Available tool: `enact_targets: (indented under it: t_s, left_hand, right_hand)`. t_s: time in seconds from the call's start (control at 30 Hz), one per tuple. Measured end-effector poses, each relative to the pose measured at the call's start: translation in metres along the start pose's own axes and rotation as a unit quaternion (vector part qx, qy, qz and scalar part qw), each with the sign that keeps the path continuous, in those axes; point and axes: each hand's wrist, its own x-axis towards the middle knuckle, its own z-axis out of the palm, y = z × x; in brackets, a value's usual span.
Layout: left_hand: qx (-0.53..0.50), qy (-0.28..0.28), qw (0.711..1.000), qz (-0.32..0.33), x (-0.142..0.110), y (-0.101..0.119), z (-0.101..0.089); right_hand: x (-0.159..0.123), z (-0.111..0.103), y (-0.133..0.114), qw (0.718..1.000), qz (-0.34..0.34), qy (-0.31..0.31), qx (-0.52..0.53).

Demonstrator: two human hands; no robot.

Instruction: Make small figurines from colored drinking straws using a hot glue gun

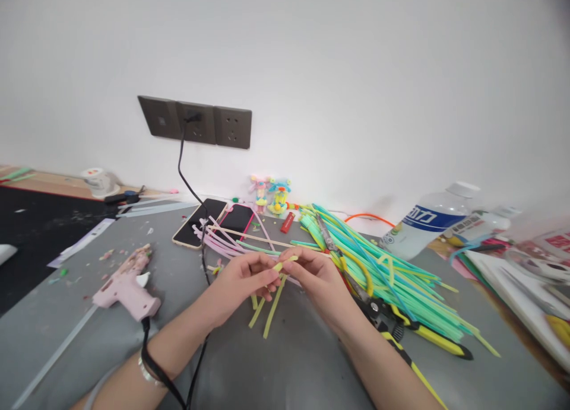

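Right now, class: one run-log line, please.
left hand: pinching yellow strip | right hand: pinching yellow strip | glue gun: lying on table

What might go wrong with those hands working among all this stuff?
The black cord from the pink glue gun lies across the left forearm, so moving that arm might drag the gun. The yellow-handled cutters lie close to the right forearm, which might knock them. The small yellow piece between the left hand and right hand might slip.
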Motion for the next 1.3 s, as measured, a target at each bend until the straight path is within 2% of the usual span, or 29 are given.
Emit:
enact_targets:
  t_s: [0.23,0.43,0.7,0.83,1.07,1.3]
  left_hand:
    - [0.041,0.028,0.998,0.027,0.0018,-0.0011,-0.0016]
    - [0.055,0.034,0.997,0.042,-0.0002,0.0013,0.0009]
    - [0.058,0.026,0.996,0.068,0.0004,-0.0032,-0.0022]
    - [0.072,0.006,0.994,0.084,-0.0005,-0.0024,-0.003]
    - [0.121,-0.027,0.985,0.118,-0.0057,0.0019,-0.0004]
    - [0.17,0.027,0.976,0.132,-0.0057,0.0036,0.0003]
  right_hand:
    - [-0.0002,0.0017,-0.0043,0.999,-0.023,-0.003,-0.041]
    - [-0.0018,0.0013,-0.0007,0.999,-0.027,-0.018,-0.027]
    - [-0.0041,0.0066,0.0013,0.998,0.034,0.009,0.053]
    - [-0.0044,0.0078,-0.0035,0.992,0.057,-0.022,0.112]
    - [-0.0054,0.0063,-0.0053,0.979,0.105,-0.084,0.152]
    - [-0.0045,0.0062,-0.0039,0.992,0.076,-0.022,0.103]
